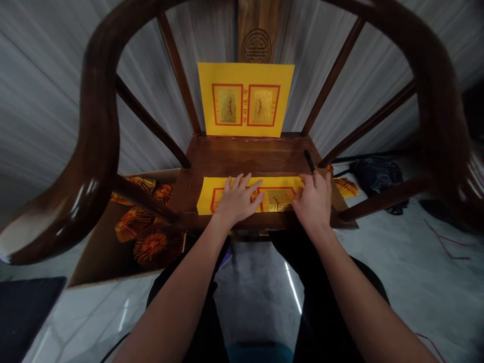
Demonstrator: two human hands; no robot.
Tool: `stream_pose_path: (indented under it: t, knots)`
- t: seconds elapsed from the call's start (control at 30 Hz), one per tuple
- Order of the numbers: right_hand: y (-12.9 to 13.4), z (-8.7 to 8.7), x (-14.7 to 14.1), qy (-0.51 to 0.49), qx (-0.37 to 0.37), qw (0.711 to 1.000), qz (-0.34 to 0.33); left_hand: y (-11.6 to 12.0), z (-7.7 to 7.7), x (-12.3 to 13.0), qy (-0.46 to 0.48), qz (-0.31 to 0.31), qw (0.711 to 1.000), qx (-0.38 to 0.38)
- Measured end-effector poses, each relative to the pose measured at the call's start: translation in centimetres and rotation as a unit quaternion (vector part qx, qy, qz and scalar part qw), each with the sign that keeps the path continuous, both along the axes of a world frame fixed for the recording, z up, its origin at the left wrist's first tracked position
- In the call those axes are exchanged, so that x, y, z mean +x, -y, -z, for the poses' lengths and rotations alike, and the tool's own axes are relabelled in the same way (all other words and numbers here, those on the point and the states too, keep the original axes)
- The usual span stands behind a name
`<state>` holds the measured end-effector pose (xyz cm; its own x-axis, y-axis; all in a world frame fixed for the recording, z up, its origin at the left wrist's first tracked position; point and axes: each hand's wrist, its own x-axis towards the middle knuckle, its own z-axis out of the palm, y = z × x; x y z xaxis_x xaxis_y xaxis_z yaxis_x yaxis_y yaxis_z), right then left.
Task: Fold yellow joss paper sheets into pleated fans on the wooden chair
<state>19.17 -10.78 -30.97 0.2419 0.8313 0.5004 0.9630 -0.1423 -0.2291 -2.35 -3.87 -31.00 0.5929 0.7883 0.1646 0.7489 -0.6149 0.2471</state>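
A folded sheet of yellow joss paper (278,199) with red frames and gold foil lies along the front of the wooden chair seat (242,156). My left hand (236,199) rests on its left half, palm down with fingers spread. At the paper's right end, my right hand (313,201) is curled against the edge, thumb and forefinger on it; its other fingertips are partly hidden. Just beyond those knuckles lies a black pen (309,160). Another yellow joss paper sheet (246,75), unfolded, stands upright against the chair's back.
Dark wooden armrests (100,101) curve round both sides of the seat. On the floor at left, a cardboard box (91,257) holds several folded paper ornaments (151,247). A dark bag (378,176) lies on the right, with red string (446,247) nearby.
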Motion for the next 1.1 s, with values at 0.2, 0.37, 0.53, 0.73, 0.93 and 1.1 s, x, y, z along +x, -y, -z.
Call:
stream_pose_path:
  t: [0.2,0.37,0.53,0.73,0.93,1.1]
  knots:
    - [-0.4,-0.4,-4.1,-0.045,-0.04,0.981,-0.183,0.4,-0.3,0.4,-0.007,-0.011,1.0,0.008]
    - [0.3,1.0,-3.6,-0.008,-0.12,0.978,-0.173,-0.5,-0.9,-0.7,-0.014,0.029,0.998,-0.049]
    - [0.5,2.0,-2.9,0.0,-0.142,0.979,-0.148,-1.6,-0.1,-2.0,-0.019,0.05,0.996,-0.074]
    - [0.7,2.6,-2.9,0.005,-0.162,0.978,-0.133,-1.3,1.2,-1.9,0.002,0.008,1.0,-0.014]
    - [0.9,2.8,-3.1,0.024,-0.147,0.983,-0.104,-0.2,0.9,-0.9,-0.01,0.0,1.0,0.0]
    - [1.0,3.0,-3.3,0.028,-0.124,0.986,-0.111,1.4,0.8,1.0,-0.008,0.058,0.998,0.035]
